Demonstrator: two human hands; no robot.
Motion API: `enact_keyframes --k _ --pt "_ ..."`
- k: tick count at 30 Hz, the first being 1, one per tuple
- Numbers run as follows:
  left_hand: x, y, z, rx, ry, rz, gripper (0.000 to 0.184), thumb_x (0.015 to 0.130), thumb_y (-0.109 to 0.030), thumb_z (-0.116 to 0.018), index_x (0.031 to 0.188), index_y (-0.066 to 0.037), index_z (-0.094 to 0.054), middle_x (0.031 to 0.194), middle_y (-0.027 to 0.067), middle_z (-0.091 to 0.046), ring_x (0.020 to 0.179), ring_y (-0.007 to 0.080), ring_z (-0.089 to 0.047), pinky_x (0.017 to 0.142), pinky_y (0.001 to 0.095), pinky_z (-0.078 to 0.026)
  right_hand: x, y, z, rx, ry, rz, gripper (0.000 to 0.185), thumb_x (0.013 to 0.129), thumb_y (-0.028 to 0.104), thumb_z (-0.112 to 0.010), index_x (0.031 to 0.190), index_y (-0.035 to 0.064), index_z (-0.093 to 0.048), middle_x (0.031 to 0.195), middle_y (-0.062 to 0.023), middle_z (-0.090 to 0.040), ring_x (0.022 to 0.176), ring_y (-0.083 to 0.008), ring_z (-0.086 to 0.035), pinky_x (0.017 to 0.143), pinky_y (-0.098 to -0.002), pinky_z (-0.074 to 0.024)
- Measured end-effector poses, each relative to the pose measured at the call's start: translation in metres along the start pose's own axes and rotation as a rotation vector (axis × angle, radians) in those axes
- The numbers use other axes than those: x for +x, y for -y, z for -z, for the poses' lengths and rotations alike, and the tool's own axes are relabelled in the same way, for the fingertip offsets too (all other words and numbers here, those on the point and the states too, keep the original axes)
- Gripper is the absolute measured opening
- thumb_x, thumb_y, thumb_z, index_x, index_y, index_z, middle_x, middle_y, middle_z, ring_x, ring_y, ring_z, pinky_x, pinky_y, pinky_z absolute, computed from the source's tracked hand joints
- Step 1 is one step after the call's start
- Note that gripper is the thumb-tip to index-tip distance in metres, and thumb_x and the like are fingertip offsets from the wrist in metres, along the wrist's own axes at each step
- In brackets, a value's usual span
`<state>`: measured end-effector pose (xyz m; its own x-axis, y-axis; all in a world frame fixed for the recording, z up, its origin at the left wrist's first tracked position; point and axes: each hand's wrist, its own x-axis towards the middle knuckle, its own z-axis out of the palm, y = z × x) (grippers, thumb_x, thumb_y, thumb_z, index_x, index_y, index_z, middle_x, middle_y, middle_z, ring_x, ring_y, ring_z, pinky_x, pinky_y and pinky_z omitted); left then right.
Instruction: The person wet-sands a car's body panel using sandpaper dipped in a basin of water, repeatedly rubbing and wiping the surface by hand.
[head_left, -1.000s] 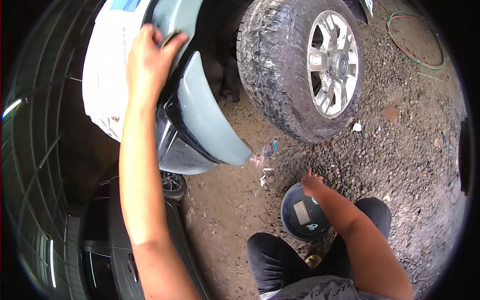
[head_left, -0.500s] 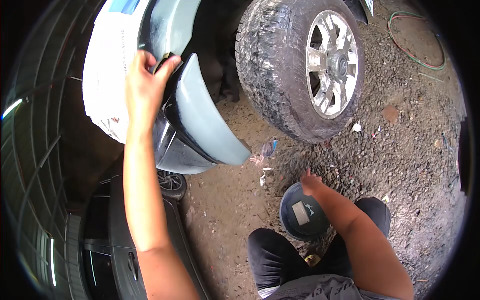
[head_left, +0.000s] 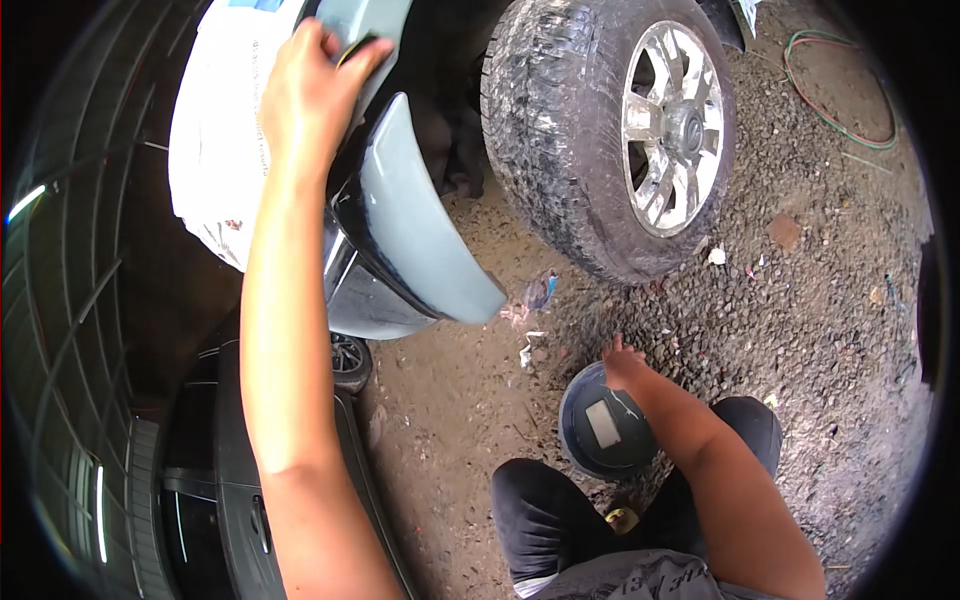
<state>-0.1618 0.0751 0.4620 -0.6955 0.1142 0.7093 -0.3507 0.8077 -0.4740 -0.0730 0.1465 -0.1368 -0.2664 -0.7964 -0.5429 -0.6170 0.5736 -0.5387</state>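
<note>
My left hand (head_left: 318,85) is closed round a thin dark pad with a yellowish edge (head_left: 355,48), pressed against the pale grey-blue car panel (head_left: 367,20) at the top. Below it, a separate-looking curved grey-blue bumper piece (head_left: 415,215) ends in a rounded tip. Over the rim of a dark bucket (head_left: 572,440) hangs my right hand (head_left: 624,362), its fingers apart and holding nothing. In the bucket lies a pale rectangular block (head_left: 604,424).
A muddy wheel (head_left: 600,140) stands right of the panel. White covering (head_left: 215,140) hangs on the car's left. A dark car (head_left: 235,480) is at lower left. A hose (head_left: 840,95) lies on gravel at upper right. My knees flank the bucket.
My left hand slid down the panel with the pad, then moved back up. My right hand has stayed at the bucket, where the water's surface looks different.
</note>
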Motion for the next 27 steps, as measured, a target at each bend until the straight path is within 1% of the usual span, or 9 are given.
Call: enact_keyframes --k 4,8,9,12,13,16,17,19,27 --pt "-0.002 0.014 0.005 -0.008 0.078 -0.095 0.061 0.078 -0.057 -0.082 0.089 -0.003 -0.055 0.089 0.017 -0.065 0.082 0.0324 -0.063 0.076 0.042 -0.05 -0.008 0.004 0.008 -0.016 0.04 -0.011 0.091 0.087 0.016 -0.064 0.164 0.0063 -0.015 0.17 -0.0251 -0.001 0.145 -0.0502 -0.034 0.106 -0.0699 -0.0385" --pt "-0.026 0.026 0.013 -0.032 0.148 -0.002 0.062 0.077 -0.055 -0.084 0.087 -0.002 -0.053 0.084 0.0158 -0.062 0.078 0.0306 -0.059 0.074 0.0402 -0.05 -0.002 0.001 0.007 0.016 0.034 -0.02 0.092 0.087 0.015 -0.063 0.164 0.0063 -0.014 0.17 -0.0248 -0.001 0.144 -0.0501 -0.035 0.107 -0.0691 -0.0383" --pt "-0.015 0.02 0.016 0.006 0.159 -0.038 0.057 0.077 -0.054 -0.083 0.085 -0.007 -0.052 0.088 0.0129 -0.064 0.082 0.0334 -0.063 0.073 0.0436 -0.05 -0.006 0.001 0.009 0.024 0.036 -0.016 0.092 0.087 0.015 -0.063 0.164 0.0062 -0.014 0.17 -0.0248 -0.001 0.143 -0.05 -0.036 0.107 -0.069 -0.0383" --pt "0.018 -0.001 0.001 0.083 0.088 -0.141 0.066 0.075 -0.059 -0.083 0.086 -0.002 -0.053 0.085 0.0147 -0.065 0.077 0.0322 -0.063 0.071 0.0423 -0.05 -0.009 0.001 0.011 0.021 0.04 -0.021 0.093 0.086 0.014 -0.063 0.164 0.006 -0.014 0.17 -0.0248 -0.001 0.143 -0.0497 -0.036 0.106 -0.0687 -0.039" --pt "0.024 -0.004 0.001 0.07 0.111 -0.134 0.064 0.077 -0.059 -0.082 0.087 -0.002 -0.053 0.088 0.0146 -0.065 0.081 0.0329 -0.064 0.071 0.0434 -0.05 -0.009 0.003 0.009 0.018 0.041 -0.025 0.093 0.086 0.014 -0.064 0.164 0.0059 -0.014 0.17 -0.0247 -0.001 0.143 -0.0496 -0.036 0.106 -0.0686 -0.0392" --pt "-0.001 0.001 0.012 0.093 0.129 -0.173 0.06 0.079 -0.055 -0.082 0.088 -0.003 -0.052 0.089 0.015 -0.062 0.082 0.034 -0.062 0.071 0.0435 -0.049 -0.01 0.005 0.009 -0.077 0.042 -0.028 0.093 0.087 0.017 -0.063 0.164 0.0055 -0.014 0.17 -0.026 -0.001 0.141 -0.0469 -0.04 0.101 -0.0584 -0.0449" --pt "-0.018 0.004 0.019 0.08 0.187 -0.142 0.057 0.08 -0.05 -0.082 0.087 -0.003 -0.051 0.089 0.0147 -0.061 0.082 0.0345 -0.061 0.072 0.0431 -0.049 -0.009 0.003 0.01 -0.053 0.04 -0.025 0.093 0.086 0.016 -0.064 0.164 0.0058 -0.014 0.17 -0.0254 -0.001 0.141 -0.0478 -0.039 0.102 -0.0616 -0.0433" --pt "-0.031 0.009 0.018 0.066 0.172 -0.106 0.056 0.079 -0.048 -0.084 0.086 -0.004 -0.05 0.087 0.0145 -0.06 0.08 0.0353 -0.06 0.072 0.0433 -0.049 -0.003 0.001 0.006 0.008 0.034 -0.023 0.093 0.086 0.014 -0.065 0.164 0.0062 -0.016 0.17 -0.0243 -0.001 0.142 -0.0498 -0.037 0.105 -0.068 -0.0401" --pt "0.004 -0.005 0.003 0.11 0.106 -0.166 0.061 0.08 -0.057 -0.079 0.087 -0.001 -0.055 0.091 0.0166 -0.066 0.085 0.0372 -0.065 0.073 0.0454 -0.051 -0.005 0.008 0.004 -0.044 -0.012 -0.047 0.091 0.086 0.017 -0.066 0.163 0.0071 -0.019 0.17 -0.0249 -0.006 0.139 -0.0491 -0.042 0.104 -0.0671 -0.041"
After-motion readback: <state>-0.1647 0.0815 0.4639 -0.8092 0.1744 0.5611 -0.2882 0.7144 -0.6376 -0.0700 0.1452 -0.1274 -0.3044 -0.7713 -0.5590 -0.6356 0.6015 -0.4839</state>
